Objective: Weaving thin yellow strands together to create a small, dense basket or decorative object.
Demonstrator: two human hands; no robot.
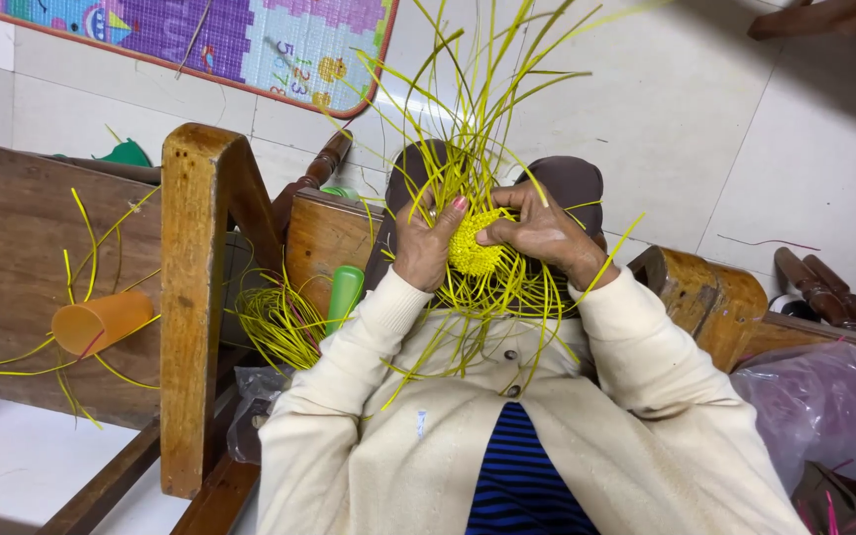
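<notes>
Both my hands are raised in front of me around a small yellow woven disc (475, 253) with many long yellow-green strips (468, 109) fanning out from it. My left hand (422, 243) grips the disc's left side, thumb and fingers pinching strips. My right hand (539, 231) holds its right side, fingers curled over the top. Loose strip ends hang down over my cream cardigan (418, 416). My knees in dark trousers show behind the weave.
A wooden chair (195, 297) stands at left with an orange plastic cup (101, 322) and stray strips on it. A coil of yellow strips (279, 322) and a green tube (345, 294) lie beside my left arm. A purple plastic bag (824, 401) sits at right. A colourful play mat (250, 40) lies on the tiled floor.
</notes>
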